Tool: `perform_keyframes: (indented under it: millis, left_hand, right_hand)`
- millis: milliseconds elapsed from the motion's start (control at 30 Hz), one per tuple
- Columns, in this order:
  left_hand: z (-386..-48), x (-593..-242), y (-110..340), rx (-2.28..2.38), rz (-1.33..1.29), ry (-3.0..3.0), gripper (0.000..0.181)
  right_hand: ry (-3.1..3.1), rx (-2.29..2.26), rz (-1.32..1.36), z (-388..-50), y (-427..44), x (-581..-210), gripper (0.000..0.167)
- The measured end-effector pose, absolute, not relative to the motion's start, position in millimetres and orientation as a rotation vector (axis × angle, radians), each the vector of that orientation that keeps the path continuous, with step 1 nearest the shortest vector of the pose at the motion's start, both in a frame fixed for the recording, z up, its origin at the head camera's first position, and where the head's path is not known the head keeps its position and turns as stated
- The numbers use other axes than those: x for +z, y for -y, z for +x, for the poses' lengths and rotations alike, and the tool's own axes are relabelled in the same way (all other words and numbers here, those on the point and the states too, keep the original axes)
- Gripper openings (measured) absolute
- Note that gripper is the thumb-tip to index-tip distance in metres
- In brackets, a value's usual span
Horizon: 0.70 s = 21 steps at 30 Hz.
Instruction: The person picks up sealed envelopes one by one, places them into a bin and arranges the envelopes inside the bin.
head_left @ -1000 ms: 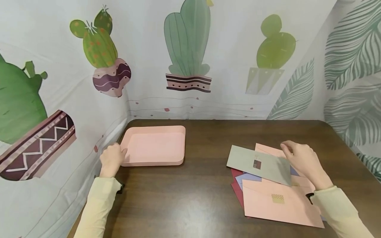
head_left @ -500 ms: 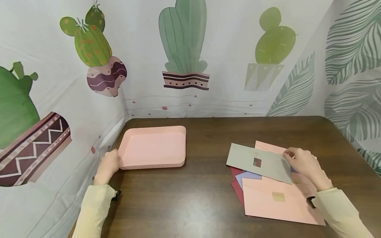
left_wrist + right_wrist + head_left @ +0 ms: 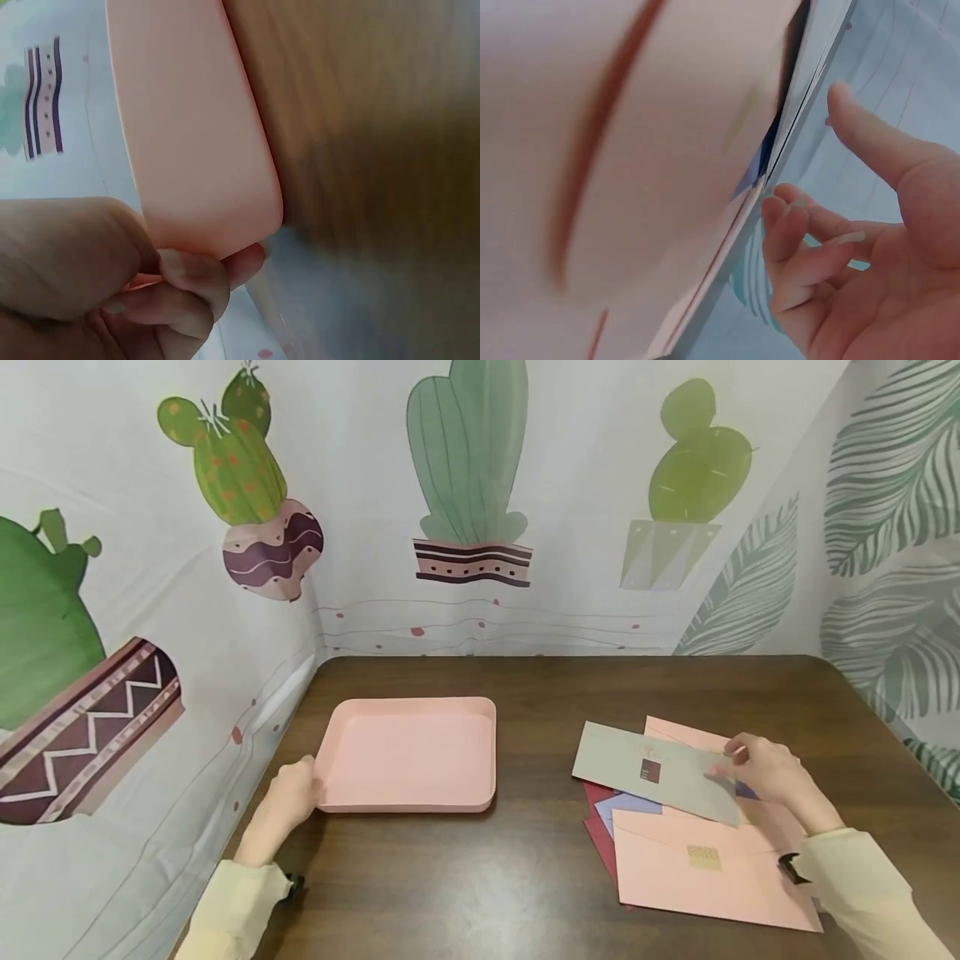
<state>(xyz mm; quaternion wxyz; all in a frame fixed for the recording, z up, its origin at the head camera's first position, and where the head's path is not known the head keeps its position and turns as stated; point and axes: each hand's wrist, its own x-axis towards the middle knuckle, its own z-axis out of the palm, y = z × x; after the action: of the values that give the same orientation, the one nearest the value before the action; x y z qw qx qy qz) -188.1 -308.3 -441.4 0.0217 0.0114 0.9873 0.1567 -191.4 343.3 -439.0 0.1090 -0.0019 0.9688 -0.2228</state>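
Note:
At the left of the table, my left hand (image 3: 295, 785) grips the left side of a pink tray (image 3: 412, 760). The left wrist view shows curled fingers (image 3: 196, 276) and the thumb pinching the tray's end wall (image 3: 199, 142). My right hand (image 3: 768, 768) hovers at the right end of a grey-green envelope (image 3: 618, 750), the top one of a loose pile. Its thumb stands apart from the loosely bent fingers (image 3: 791, 240) in the right wrist view, with nothing held between them. Whether a fingertip touches the envelope I cannot tell.
Under the grey-green envelope lie pink envelopes (image 3: 660, 868), a lilac one (image 3: 633, 807) and dark red ones (image 3: 602, 847). Brown table (image 3: 465, 877) separates tray from pile. A cactus-print cloth (image 3: 577, 485) hangs behind the table and along its left side.
The tray has slid right and toward me, my left hand moving with it. My right hand has come down nearer the grey-green envelope, and its thumb has spread from the fingers.

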Motion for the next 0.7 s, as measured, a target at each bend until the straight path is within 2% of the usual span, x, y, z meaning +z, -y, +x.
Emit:
perform_keyframes:
  millis: [100,233,700]
  left_hand:
    - [-179.5,-442.1,299.9,0.51,0.062,-3.052,0.009]
    - [-171.5,-442.8,290.9,0.545,0.109,-3.073,0.012]
    - [-152.2,-448.4,272.3,0.624,0.239,-3.115,0.013]
  right_hand:
    - [-2.773,-0.67,0.032,-194.3,-345.6,-441.5,0.084]
    - [-2.725,-0.688,0.056,-198.4,-345.5,-443.1,0.092]
    - [-2.719,-0.674,0.021,-204.9,-350.4,-443.4,0.083]
